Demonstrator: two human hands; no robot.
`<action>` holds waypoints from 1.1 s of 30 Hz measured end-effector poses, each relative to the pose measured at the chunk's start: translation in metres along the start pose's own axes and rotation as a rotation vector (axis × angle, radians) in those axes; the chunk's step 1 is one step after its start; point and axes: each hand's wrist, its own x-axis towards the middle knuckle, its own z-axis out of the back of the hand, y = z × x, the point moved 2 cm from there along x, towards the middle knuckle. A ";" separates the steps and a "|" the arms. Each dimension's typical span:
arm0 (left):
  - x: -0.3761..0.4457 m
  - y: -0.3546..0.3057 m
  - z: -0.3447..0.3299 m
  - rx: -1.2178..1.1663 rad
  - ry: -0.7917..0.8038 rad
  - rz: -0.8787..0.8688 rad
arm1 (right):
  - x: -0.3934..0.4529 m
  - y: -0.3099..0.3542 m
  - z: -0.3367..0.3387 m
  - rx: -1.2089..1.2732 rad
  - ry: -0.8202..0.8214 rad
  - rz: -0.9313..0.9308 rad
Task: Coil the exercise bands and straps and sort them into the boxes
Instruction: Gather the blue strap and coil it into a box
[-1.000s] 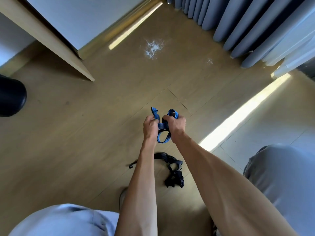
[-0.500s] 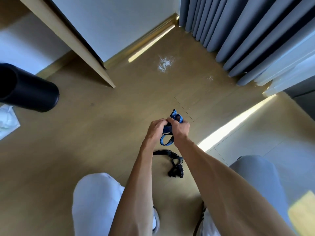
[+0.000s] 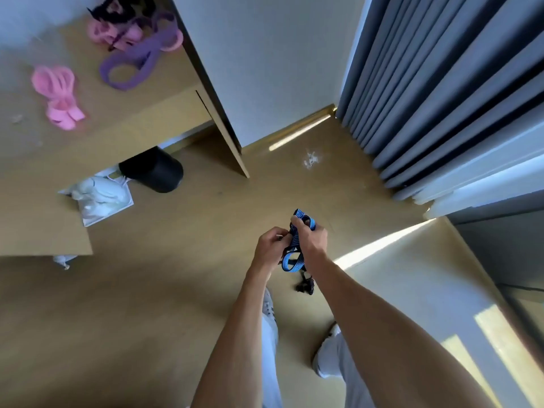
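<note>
The blue strap, folded into loops, is held in both hands at the middle of the view, above the floor.

The right hand grips the folded bundle with curled fingers, one loop out at its 12 o'clock and one hanging at its 6 o'clock; the left hand pinches the bundle from its 9 o'clock side. Compared with half a second ago, the view is higher and wider: the desk now shows its top at 10 o'clock, with pink bands and a purple band on it, which were out of view before. A black strap lies on the floor just at 6 o'clock from the hands. The desk edge stands at 9 o'clock, the curtain at 2 o'clock; bare floor lies open toward 7 o'clock.
</note>
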 end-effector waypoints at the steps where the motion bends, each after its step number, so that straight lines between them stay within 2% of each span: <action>1: -0.024 -0.013 0.007 0.001 -0.015 0.006 | -0.027 0.011 0.001 0.007 0.012 -0.015; 4: -0.089 -0.054 0.030 -0.014 -0.043 0.028 | -0.096 0.037 -0.002 0.063 0.049 -0.085; 7: -0.134 -0.087 0.060 -0.082 -0.020 0.033 | -0.145 0.061 -0.014 0.024 0.071 -0.077; 11: -0.164 -0.117 0.106 -0.203 0.006 0.057 | -0.186 0.100 -0.046 -0.054 0.113 -0.017; 16: -0.181 -0.140 0.183 -0.207 0.038 -0.036 | -0.231 0.129 -0.114 -0.065 0.151 0.013; 25: -0.203 -0.145 0.351 -0.165 -0.196 -0.108 | -0.306 0.135 -0.272 -0.187 0.278 0.110; 33: -0.193 -0.163 0.500 -0.349 -0.373 -0.132 | -0.354 0.167 -0.425 -0.361 0.488 0.304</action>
